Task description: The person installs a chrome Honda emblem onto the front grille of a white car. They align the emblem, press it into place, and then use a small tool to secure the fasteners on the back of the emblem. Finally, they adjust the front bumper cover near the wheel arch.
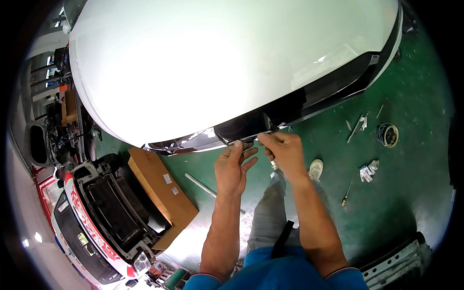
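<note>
A large white car hood [217, 63] fills the upper picture, with a glossy black trim strip [299, 104] along its front edge. My left hand [234, 169] reaches up to that edge, its thumb and forefinger pinching the lower lip of the black trim. Beside it, my right hand [282, 150] pinches the same lip just to the right, fingers closed on the thin edge. The two hands nearly touch. My legs and a white shoe [315, 169] show below on the green floor.
A flat cardboard box [162, 186] and a metal rod [203, 186] lie on the green floor at left. A stripped car front [96, 217] stands lower left. At right lie a roll of tape [388, 135], white gloves [369, 170], a screwdriver [349, 188] and small tools [356, 126].
</note>
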Action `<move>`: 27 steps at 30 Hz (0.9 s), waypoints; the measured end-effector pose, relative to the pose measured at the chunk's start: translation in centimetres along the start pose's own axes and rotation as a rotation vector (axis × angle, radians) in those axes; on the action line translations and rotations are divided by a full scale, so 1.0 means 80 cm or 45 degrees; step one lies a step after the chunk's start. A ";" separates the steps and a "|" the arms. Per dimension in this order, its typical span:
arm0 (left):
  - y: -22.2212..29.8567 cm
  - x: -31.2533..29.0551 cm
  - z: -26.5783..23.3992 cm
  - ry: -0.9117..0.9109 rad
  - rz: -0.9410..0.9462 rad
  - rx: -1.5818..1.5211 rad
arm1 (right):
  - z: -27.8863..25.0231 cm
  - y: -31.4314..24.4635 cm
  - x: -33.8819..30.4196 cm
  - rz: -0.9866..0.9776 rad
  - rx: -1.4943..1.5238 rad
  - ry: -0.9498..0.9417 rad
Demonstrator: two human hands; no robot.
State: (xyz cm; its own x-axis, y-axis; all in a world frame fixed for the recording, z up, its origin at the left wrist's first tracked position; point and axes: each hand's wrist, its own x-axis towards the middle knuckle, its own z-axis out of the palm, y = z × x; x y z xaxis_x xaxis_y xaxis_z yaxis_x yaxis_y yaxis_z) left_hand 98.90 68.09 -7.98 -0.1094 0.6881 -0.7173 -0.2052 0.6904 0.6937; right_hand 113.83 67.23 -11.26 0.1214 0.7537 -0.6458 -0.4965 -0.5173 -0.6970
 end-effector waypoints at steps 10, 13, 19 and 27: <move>-0.002 -0.002 -0.003 0.012 -0.045 0.037 | -0.008 0.014 -0.001 -0.031 -0.157 0.103; 0.002 0.000 0.001 0.006 -0.047 0.058 | -0.008 0.004 0.002 -0.052 -0.231 0.099; -0.020 0.011 -0.009 -0.080 0.073 0.070 | -0.022 0.007 0.006 -0.185 -0.321 0.012; -0.031 0.013 -0.041 0.030 0.283 0.204 | -0.009 0.035 -0.019 -0.233 -0.325 -0.009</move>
State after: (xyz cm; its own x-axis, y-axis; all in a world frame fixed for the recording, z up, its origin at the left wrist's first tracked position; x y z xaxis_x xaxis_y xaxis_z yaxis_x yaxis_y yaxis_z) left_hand 96.13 66.41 -10.67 -0.1577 0.8227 -0.5463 -0.0176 0.5507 0.8345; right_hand 112.88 64.38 -12.45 0.1824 0.8462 -0.5007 -0.2349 -0.4570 -0.8579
